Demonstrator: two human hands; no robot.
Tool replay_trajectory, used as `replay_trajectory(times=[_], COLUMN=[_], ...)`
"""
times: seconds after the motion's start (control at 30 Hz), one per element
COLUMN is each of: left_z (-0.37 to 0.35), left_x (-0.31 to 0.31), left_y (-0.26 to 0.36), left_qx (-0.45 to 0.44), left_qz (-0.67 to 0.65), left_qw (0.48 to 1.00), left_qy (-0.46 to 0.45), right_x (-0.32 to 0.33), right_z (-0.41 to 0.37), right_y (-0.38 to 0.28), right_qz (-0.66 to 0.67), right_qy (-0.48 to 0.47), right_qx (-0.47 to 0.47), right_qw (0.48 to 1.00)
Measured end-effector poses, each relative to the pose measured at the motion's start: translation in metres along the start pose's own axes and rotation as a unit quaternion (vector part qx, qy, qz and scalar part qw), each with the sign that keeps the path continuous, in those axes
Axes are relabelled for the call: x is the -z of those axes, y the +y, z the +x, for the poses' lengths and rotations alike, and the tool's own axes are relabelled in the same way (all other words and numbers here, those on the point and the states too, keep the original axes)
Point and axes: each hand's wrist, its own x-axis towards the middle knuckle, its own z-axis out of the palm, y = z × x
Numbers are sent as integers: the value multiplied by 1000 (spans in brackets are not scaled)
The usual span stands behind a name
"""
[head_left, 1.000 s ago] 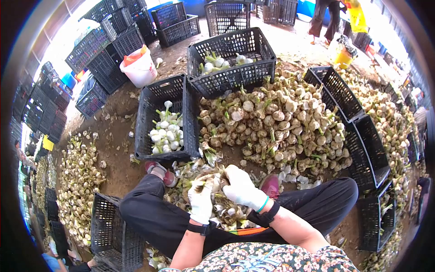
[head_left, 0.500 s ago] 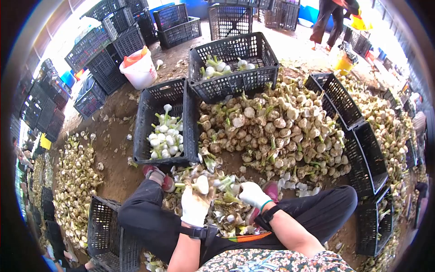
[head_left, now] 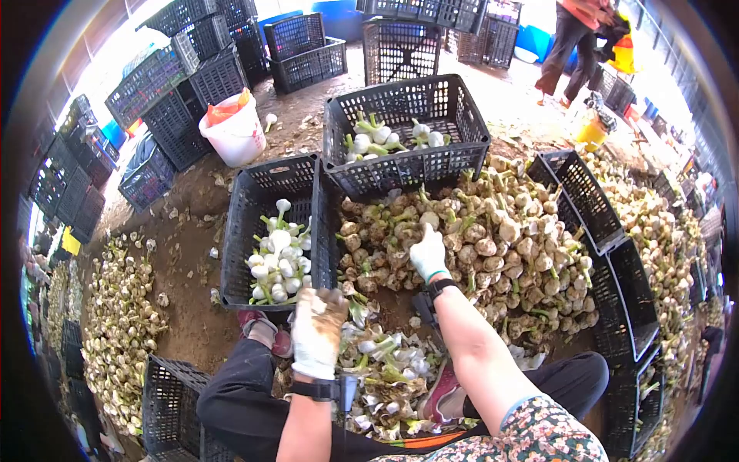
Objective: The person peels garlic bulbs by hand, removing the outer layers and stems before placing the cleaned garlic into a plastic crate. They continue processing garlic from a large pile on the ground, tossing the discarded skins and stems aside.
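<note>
My left hand (head_left: 315, 327), in a dirty white glove, hovers at the near right corner of a black crate (head_left: 248, 202) that holds peeled white garlic (head_left: 277, 258). I see nothing in this hand. My right hand (head_left: 428, 252), also gloved, is stretched out over the big pile of unpeeled garlic (head_left: 500, 239), and its fingertips rest on one bulb (head_left: 429, 221) near the pile's left side. A heap of husks and stalks (head_left: 385, 366) lies between my legs.
A second black crate (head_left: 400, 92) with a few peeled bulbs stands beyond the pile. Empty crates (head_left: 596, 200) line the right side, another crate (head_left: 173, 400) sits by my left knee. A white bucket (head_left: 235, 127), stacked crates (head_left: 173, 81), more garlic (head_left: 115, 308) and a standing person (head_left: 573, 38) surround me.
The bulb that my left hand held up is gone from it, and the hand has shifted toward the left crate. My right hand left the husk heap and reached forward onto the pile.
</note>
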Motion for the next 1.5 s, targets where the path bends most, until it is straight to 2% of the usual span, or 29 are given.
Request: replay_trajectory(times=[0.03, 0.1, 0.13, 0.17, 0.23, 0.3, 0.33, 0.37, 0.43, 0.5, 0.57, 0.63, 0.73, 0.77, 0.83, 0.9, 0.93, 0.97, 1.0, 1.03, 1.07, 1.13, 1.17, 1.23, 1.3, 1.33, 1.37, 1.47, 1.5], left_z=[-1, -6, -5, -8, -11, 0, -2, -7, -29, -42, -57, -64, -59, -57, -48, -46, -38, -45, -46, -48, -52, -60, -67, -84, -88, -90, -91, -101, -104], left_x=[5, 11, 11, 12, 9, 51, 63, 75, 82, 97, 103, 106, 109, 108, 104, 94, 108, 79, 68, 59, 50, 43, 38, 16, 16, 15, 14, 1, 1], left_y=[-14, -44, -57, -71, -95, -119, -121, -123, -105, -83, -63, -53, -56, -62, -71, -74, -80, -73, -68, -64, -62, -46, -41, -36, -34, -36, -37, -33, -33], left_qx=[19, 55, 85, 115, 163, 190, 180, 171, 152, 98, 30, -5, 9, 9, 7, 31, 30, 63, 72, 79, 68, 36, 6, -15, -85, -161, -187, -303, -304], left_qz=[21, 66, 87, 108, 133, 61, 63, 63, 68, 74, 111, 144, 206, 256, 379, 400, 395, 336, 285, 233, 201, 191, 186, 187, 387, 518, 553, 698, 698], left_qw=[998, 993, 990, 985, 968, 968, 965, 962, 974, 980, 971, 957, 949, 942, 909, 905, 911, 933, 954, 969, 976, 981, 982, 978, 905, 818, 783, 601, 599], left_qy=[58, 78, 76, 76, 137, 155, 178, 203, 156, 158, 209, 252, 239, 216, 172, 144, 117, 113, 65, 15, 56, 6, -38, -92, -157, -193, -214, -246, -247], right_x=[-3, 13, 24, 41, 45, 29, 30, 31, 1, -37, -33, -50, -61, -59, -42, -10, 13, 35, 56, 66, 78, 113, 123, 145, 144, 144, 141, 143, 142], right_z=[-7, -30, -54, -76, -107, -110, -113, -117, -115, -121, -140, -154, -166, -167, -170, -170, -178, -188, -198, -205, -213, -220, -224, -228, -227, -228, -227, -235, -237], right_y=[14, 35, 36, 29, 31, 51, 41, 32, 49, 65, 47, 63, 86, 94, 86, 61, 35, 9, -13, -19, -24, -40, -47, -63, -59, -60, -58, -68, -69], right_qz=[15, 324, 367, 357, 240, 118, 61, 2, -14, -117, -176, -107, 25, 78, 319, 241, 262, 282, 197, 215, 310, 450, 561, 580, 558, 539, 510, 518, 551], right_qy=[34, -30, -28, -98, -58, -82, -114, -148, -228, -335, -387, -341, -299, -296, -298, -311, -297, -281, -275, -290, -336, -389, -354, -327, -370, -374, -362, -315, -305], right_qx=[9, -72, -45, -131, -28, 7, -16, -41, 4, 25, 15, -9, -54, -84, -118, 24, 78, 134, 181, 218, 152, -21, -107, -184, -150, -100, -93, -67, -72], right_qw=[999, 943, 929, 920, 969, 990, 991, 988, 974, 935, 905, 934, 952, 948, 892, 919, 915, 908, 923, 907, 876, 804, 741, 723, 728, 748, 775, 793, 773])
